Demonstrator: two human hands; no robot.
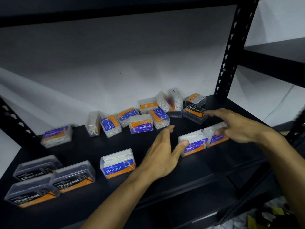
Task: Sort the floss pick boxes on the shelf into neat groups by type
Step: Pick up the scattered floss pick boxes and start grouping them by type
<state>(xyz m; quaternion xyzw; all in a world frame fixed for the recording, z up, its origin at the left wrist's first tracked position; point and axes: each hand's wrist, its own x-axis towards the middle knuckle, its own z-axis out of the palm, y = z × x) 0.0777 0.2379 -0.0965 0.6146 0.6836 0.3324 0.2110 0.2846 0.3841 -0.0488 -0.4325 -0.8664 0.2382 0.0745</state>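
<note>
Clear floss pick boxes lie on a black shelf [92,151]. Three Charcoal boxes [72,176] sit grouped at the front left. One Round box [117,163] stands alone at front centre. Two Smooth boxes stand side by side at the right: my left hand [162,154] is open, its thumb touching the nearer Smooth box [193,143]. My right hand [237,125] rests its fingers on the second Smooth box [216,135], with the index finger stretched toward a Charcoal box [194,113] behind. A jumbled pile of Round and Smooth boxes [142,123] lies along the back.
Another Smooth box [56,136] stands apart at the back left. Black perforated uprights [229,52] frame the shelf at right and left. A white wall is behind. A second shelf unit [277,52] stands to the right.
</note>
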